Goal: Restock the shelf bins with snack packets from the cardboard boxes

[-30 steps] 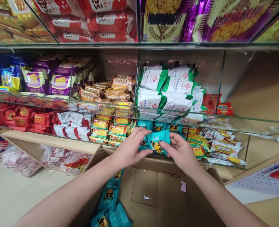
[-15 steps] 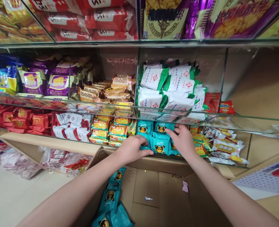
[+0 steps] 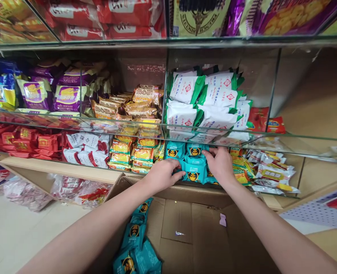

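Small teal snack packets (image 3: 195,170) with a black-and-yellow emblem are stacked in a lower shelf compartment. My left hand (image 3: 164,174) is at the stack's front left, thumb and bent fingers closed around the edge of a teal packet, mostly hidden by the hand. On the stack's right side, my right hand (image 3: 220,163) has its thumb and curled fingers against a packet; some fingertips are hidden. Below my forearms, an open cardboard box (image 3: 177,217) stands against the shelf, with several more teal packets (image 3: 134,232) along its left side.
Yellow-green packets (image 3: 142,154) lie left of the teal stack, and white-and-yellow packets (image 3: 272,177) to its right. A glass shelf edge (image 3: 242,140) runs just above my hands, carrying white-and-green packets (image 3: 185,87). Plastic-bagged goods (image 3: 71,188) are under the shelf at left.
My left hand has shifted slightly up against the stack, and the packet at its fingers is pushed in among the others. My right hand stays at the right side. The view has tilted slightly.
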### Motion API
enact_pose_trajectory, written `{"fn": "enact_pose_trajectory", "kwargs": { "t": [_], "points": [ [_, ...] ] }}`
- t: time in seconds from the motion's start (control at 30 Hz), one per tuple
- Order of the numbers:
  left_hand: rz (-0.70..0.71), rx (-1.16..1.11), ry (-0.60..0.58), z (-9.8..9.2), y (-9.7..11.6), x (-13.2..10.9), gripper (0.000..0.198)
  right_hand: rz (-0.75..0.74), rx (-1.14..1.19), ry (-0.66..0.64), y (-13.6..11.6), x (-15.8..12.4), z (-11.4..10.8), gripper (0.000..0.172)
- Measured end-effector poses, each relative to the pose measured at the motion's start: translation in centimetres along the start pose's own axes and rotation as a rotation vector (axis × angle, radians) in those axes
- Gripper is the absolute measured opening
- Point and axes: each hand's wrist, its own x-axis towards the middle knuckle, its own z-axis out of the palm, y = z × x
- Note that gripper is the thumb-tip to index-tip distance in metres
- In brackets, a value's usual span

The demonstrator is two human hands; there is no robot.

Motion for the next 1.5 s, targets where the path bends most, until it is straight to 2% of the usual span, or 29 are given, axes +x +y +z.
{"fn": "enact_pose_trajectory", "kwargs": {
  "t": [0.17,0.33,0.6,0.77,1.13,1.27,1.4,1.5],
  "points": [
    [0.093,0.011,0.042,-0.1,0.2,-0.3,0.024,0.001,-0.046,-0.04,0.0,0.4,0.1,0.019],
    [0.133,0.158,0.018,-0.2,0.5,-0.2,0.035,-0.144,-0.249,-0.169,-0.5,0.2,-0.2,0.021],
    [0.225,0.466,0.062,-0.6,1.8,1.3,0.046,-0.262,-0.462,-0.142,-1.7,-2.0,-1.5,0.026],
    [0.17,0.563,0.053,0.0,2.2,1.9,0.055,-0.399,-0.578,-0.119,-1.6,-2.7,-1.2,0.037],
    [0.049,0.527,-0.011,-0.5,4.1,2.7,0.057,-0.412,-0.618,-0.172,-1.5,-2.9,-0.8,0.041],
    [0.104,0.503,-0.039,-1.7,4.0,1.7,0.05,-0.411,-0.629,-0.191,-1.5,-3.3,-1.0,0.041],
    [0.172,0.395,-0.021,-3.6,3.6,-0.9,0.038,-0.377,-0.594,-0.207,-1.9,-3.5,-1.5,0.04],
    [0.174,0.298,-0.118,-4.3,3.1,-3.1,0.028,-0.351,-0.567,-0.195,-2.2,-3.4,-2.0,0.035]
  ]
}}
